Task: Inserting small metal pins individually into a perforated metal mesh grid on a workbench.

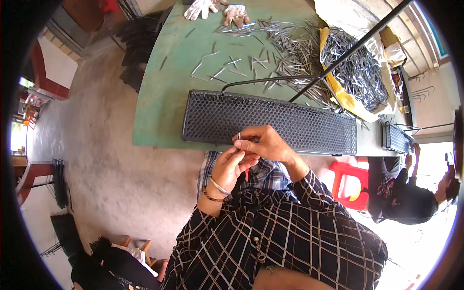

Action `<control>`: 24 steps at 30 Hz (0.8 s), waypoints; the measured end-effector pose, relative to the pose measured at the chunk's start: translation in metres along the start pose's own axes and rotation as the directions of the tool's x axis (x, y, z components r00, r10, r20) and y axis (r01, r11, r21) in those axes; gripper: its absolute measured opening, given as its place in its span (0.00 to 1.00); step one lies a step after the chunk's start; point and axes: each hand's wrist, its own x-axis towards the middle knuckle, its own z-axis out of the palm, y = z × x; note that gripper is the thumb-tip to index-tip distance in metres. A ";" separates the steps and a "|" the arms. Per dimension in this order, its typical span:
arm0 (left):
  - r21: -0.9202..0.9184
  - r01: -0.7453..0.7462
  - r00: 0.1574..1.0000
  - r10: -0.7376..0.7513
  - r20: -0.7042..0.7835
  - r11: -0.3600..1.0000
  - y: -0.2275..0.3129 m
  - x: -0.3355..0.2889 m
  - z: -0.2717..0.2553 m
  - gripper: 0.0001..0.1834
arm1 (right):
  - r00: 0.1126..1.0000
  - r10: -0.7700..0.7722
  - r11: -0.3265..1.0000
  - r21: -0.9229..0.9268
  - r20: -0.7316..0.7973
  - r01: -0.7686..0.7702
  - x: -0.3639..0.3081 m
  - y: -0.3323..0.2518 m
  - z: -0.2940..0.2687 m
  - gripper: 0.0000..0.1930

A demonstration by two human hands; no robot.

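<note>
- On the left, our left hand [231, 166] is curled in front of the body, just below the table edge [159, 140], and its fingertips press against the fingertips of the other hand. We think it pinches a few thin metal pins, but the view is too small here to be sure. If this grip loosens, the pins can slide out and fall on the concrete floor [111, 159], because the hand is not over the table.
- In the middle, our right hand [263, 144] pinches one small metal pin [239, 137] between thumb and finger, touching the near edge of the long black perforated tray [270, 123]. The holes are small and close together, so the pin can miss its hole or go in tilted if we push it at an angle.
- Both hands crowd each other at one point, so one finger can knock the pin out of the other hand.
- Further right and behind the tray, loose pins [285, 58] are scattered on the green table, and a big heap [357, 72] lies on yellow paper. A sleeve that passes over them can sweep some off the table.
- A thin black rod [348, 50] crosses above the heap; reaching there, we can hit it.
- On the far right another person [411, 193] sits near a red stool [350, 183]; falling pins can roll toward them.
</note>
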 end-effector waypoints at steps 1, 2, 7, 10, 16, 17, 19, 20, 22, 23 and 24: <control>0.038 -0.008 1.000 0.009 -0.007 0.999 0.001 -0.001 0.002 0.14 | 0.999 0.036 0.997 0.066 -0.013 -0.035 -0.001 0.001 0.002 0.12; 0.076 -0.016 1.000 0.018 -0.013 0.997 0.001 -0.001 0.004 0.14 | 0.999 0.033 0.997 0.065 -0.016 -0.032 -0.002 0.002 0.002 0.12; 0.222 -0.030 0.997 0.045 -0.061 0.975 0.001 -0.001 0.007 0.16 | 0.999 0.036 0.978 0.207 -0.034 -0.029 -0.003 0.016 -0.001 0.12; 0.293 -0.019 0.994 0.051 -0.100 0.956 0.000 0.001 0.007 0.16 | 0.998 -0.042 0.997 0.063 -0.050 0.045 -0.004 0.013 -0.006 0.11; 0.475 -0.136 0.966 0.223 -0.131 0.870 -0.008 0.006 -0.001 0.17 | 0.990 0.068 0.995 0.079 -0.124 -0.058 -0.009 0.003 -0.004 0.10; 0.484 -0.150 0.964 0.236 -0.123 0.862 -0.007 0.007 -0.001 0.16 | 0.990 0.067 0.995 0.079 -0.125 -0.057 -0.009 0.002 -0.005 0.10; 0.486 -0.114 0.976 0.189 -0.107 0.867 -0.003 0.006 0.001 0.17 | 0.993 0.059 0.976 0.214 -0.102 -0.036 -0.008 0.001 -0.005 0.08; 0.488 -0.078 0.986 0.140 -0.092 0.869 -0.002 0.006 0.002 0.18 | 0.993 0.058 0.976 0.213 -0.103 -0.035 -0.009 0.000 -0.006 0.08; 0.518 -0.079 0.986 0.143 -0.086 0.852 0.000 0.004 0.008 0.17 | 0.985 0.137 0.951 0.292 -0.109 -0.100 -0.011 -0.003 -0.011 0.08; 0.547 -0.079 0.986 0.146 -0.080 0.833 -0.001 0.004 0.010 0.17 | 0.979 0.064 0.973 0.232 -0.194 -0.018 -0.010 -0.003 -0.015 0.08; 0.548 -0.080 0.987 0.145 -0.076 0.833 -0.001 0.004 0.010 0.17 | 0.962 -0.013 0.985 0.164 -0.274 0.060 -0.007 -0.002 -0.022 0.08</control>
